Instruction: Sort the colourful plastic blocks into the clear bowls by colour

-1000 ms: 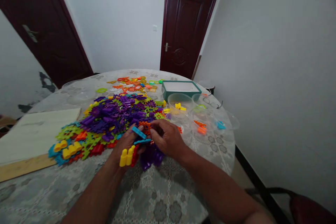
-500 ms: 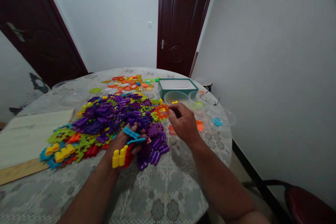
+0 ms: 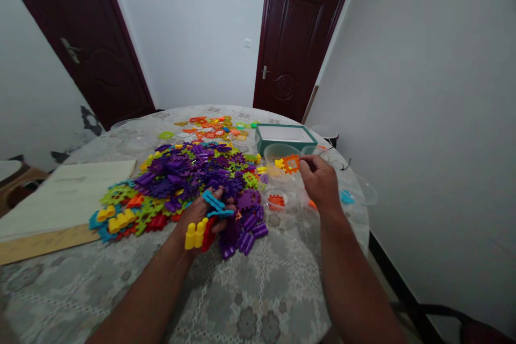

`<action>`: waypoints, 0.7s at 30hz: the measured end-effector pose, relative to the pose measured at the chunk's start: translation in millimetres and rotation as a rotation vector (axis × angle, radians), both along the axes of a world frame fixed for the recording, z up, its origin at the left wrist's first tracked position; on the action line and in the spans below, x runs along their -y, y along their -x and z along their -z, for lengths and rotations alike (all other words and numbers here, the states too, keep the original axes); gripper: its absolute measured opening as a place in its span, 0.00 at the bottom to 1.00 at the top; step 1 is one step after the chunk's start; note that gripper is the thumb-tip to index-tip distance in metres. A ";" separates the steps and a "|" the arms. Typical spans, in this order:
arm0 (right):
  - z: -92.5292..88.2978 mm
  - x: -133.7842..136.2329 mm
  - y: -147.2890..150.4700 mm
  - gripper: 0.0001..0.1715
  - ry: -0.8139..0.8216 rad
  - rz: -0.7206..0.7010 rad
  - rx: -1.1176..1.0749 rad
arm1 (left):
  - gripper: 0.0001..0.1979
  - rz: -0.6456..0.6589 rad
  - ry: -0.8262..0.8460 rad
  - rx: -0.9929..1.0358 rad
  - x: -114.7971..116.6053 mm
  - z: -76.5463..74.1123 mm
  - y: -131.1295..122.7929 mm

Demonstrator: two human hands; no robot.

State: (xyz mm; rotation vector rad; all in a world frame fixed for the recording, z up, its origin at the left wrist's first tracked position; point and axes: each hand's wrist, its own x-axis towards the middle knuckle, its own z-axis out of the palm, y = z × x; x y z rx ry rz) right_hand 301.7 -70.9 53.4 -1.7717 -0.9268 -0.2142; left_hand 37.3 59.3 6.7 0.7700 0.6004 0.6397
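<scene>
I have the right hand (image 3: 321, 174) out toward the right edge of the table (image 3: 226, 301), its thumb and fingers pinched together on one side of an orange square piece (image 3: 286, 164). The piece is in the air, in front of a clear bowl (image 3: 280, 145) with yellow pieces (image 3: 279, 163) showing; from my angle I can't tell whether it overlaps the rim.

My left hand (image 3: 198, 214) is nearer the near edge, fingers curled around two blue pieces (image 3: 213, 201). Yellow pegs (image 3: 195, 235) and a red piece (image 3: 207, 236) stick out from the same grasp, on the side facing me. Just beyond it I see a heap of mostly purple pieces (image 3: 181, 169), and loose purple pegs (image 3: 249, 228) lie just to its right on the cloth.

Between the hands, another orange piece (image 3: 276, 202) shows in a clear container. Toward the far edge I make out a green-sided box (image 3: 264, 144) and scattered orange pieces (image 3: 199, 133). A pale board (image 3: 92, 180) lies at the left edge.
</scene>
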 end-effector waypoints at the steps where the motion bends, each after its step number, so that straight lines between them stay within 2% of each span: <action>1: -0.5 1.9 -3.5 0.16 -0.002 0.032 0.019 | 0.13 0.000 0.008 0.000 0.2 0.0 0.4; 5: -1.3 6.1 -10.7 0.16 0.070 0.053 0.052 | 0.14 -0.006 0.008 -0.003 1.3 -1.5 2.0; 10: 1.0 4.5 -8.0 0.14 0.205 -0.052 0.122 | 0.16 -0.021 -0.001 -0.017 1.6 -3.1 1.7; 16: 2.8 4.9 -10.8 0.13 0.270 -0.047 0.198 | 0.15 -0.016 -0.011 -0.033 2.3 -2.3 1.1; 21: 4.8 4.6 -12.5 0.13 0.330 -0.105 0.222 | 0.14 -0.004 0.001 -0.043 3.7 -5.8 1.4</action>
